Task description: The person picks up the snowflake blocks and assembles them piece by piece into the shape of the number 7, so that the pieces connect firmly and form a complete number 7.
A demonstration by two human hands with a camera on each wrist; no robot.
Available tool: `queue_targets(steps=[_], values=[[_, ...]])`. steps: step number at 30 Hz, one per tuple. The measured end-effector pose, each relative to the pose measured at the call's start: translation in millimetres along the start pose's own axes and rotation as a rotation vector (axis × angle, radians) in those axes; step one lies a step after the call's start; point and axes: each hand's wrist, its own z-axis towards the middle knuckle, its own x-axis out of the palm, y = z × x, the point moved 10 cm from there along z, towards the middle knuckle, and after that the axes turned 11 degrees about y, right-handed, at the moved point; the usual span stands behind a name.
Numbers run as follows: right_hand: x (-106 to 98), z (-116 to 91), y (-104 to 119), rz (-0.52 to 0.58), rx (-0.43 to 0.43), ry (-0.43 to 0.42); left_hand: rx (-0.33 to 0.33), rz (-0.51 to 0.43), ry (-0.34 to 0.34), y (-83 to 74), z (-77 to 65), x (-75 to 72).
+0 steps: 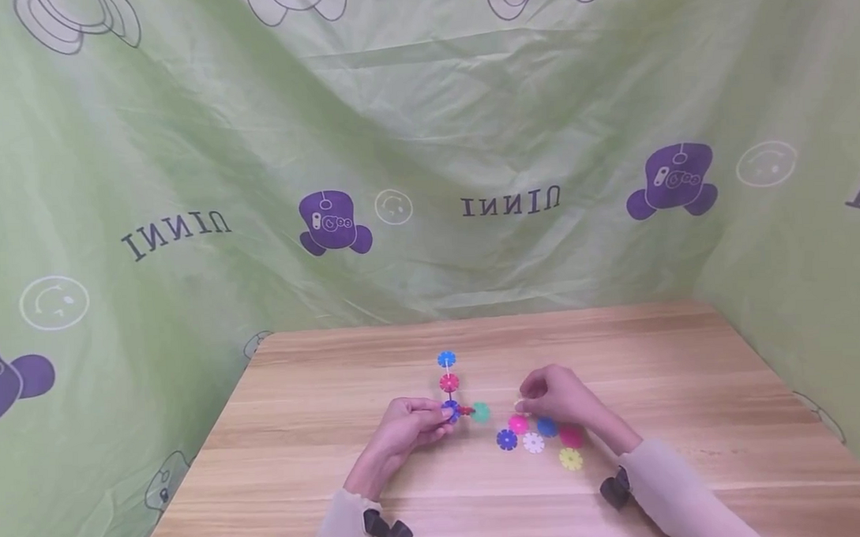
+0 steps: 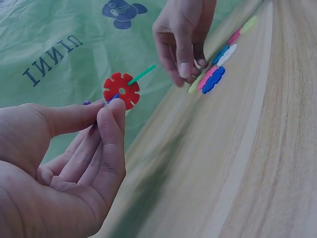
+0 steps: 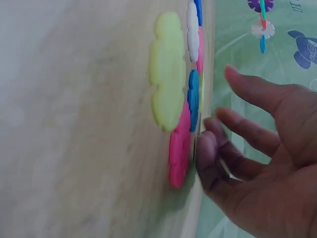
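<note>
My left hand [image 1: 405, 429] pinches a dark blue notched plastic disc [image 1: 449, 411], part of a chain of interlocking discs held above the table. From it a red disc [image 1: 449, 383] and a light blue disc [image 1: 446, 359] extend away, joined by discs seen edge-on. A red piece and a green disc [image 1: 481, 412] stick out to the right. My right hand [image 1: 564, 396] reaches over the loose discs, fingertips at a pale yellow disc [image 2: 194, 84]. In the right wrist view, its thumb stands apart from the fingers; whether the fingertips touch that disc is unclear.
Beside and below my right hand lie loose discs: pink [image 1: 518, 424], dark blue [image 1: 507, 440], white [image 1: 533, 443], blue [image 1: 547, 427], deep pink [image 1: 570, 437] and yellow [image 1: 571, 459]. A green printed curtain [image 1: 430, 268] hangs around the wooden table [image 1: 300, 407].
</note>
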Motion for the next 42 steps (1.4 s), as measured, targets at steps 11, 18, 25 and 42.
queue_targets(steps=[11, 18, 25, 42], values=[[6.8, 6.2, -0.3, -0.015, 0.032, 0.035, -0.001, -0.012, 0.0, 1.9, -1.5, -2.8], [6.3, 7.2, -0.2, -0.022, 0.049, 0.06, 0.003, -0.009, -0.001, -0.3, -1.7, -2.7], [8.2, 7.3, -1.3, -0.032, 0.04, 0.12, -0.002, -0.018, -0.002, 0.3, -3.2, -3.8], [-2.7, -4.6, 14.8, 0.088, -0.053, 0.017, 0.002, -0.014, 0.006, 0.8, 0.2, -2.7]])
